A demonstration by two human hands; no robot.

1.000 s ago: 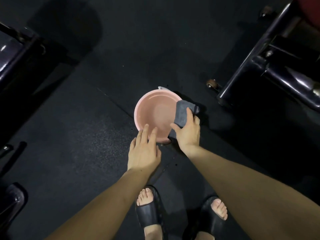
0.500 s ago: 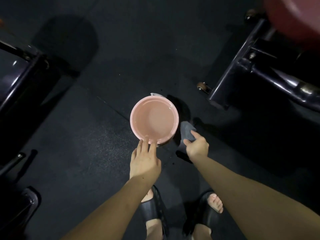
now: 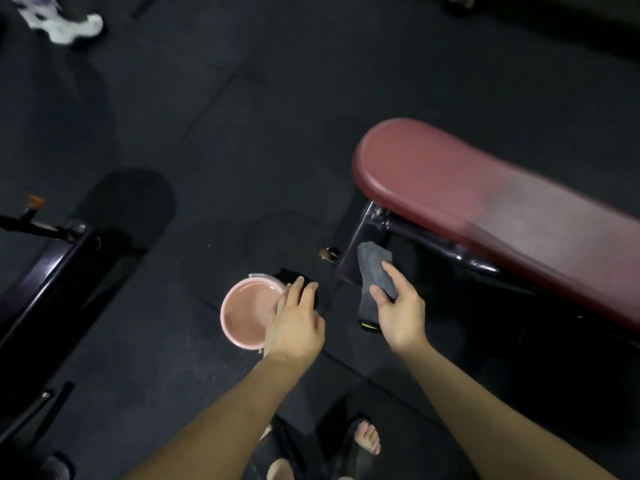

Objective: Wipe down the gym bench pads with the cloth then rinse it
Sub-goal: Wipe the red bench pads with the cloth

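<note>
Gripping the grey cloth [image 3: 375, 277], the right hand [image 3: 401, 317] must next reach the red pad [image 3: 485, 206] at two o'clock; left hand [image 3: 294, 327] hangs relaxed, empty.

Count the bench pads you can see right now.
1. A red bench pad is at right, above the right hand holding the cloth. The dark frame at left shows no pad here; one may lie outside the view.
</note>
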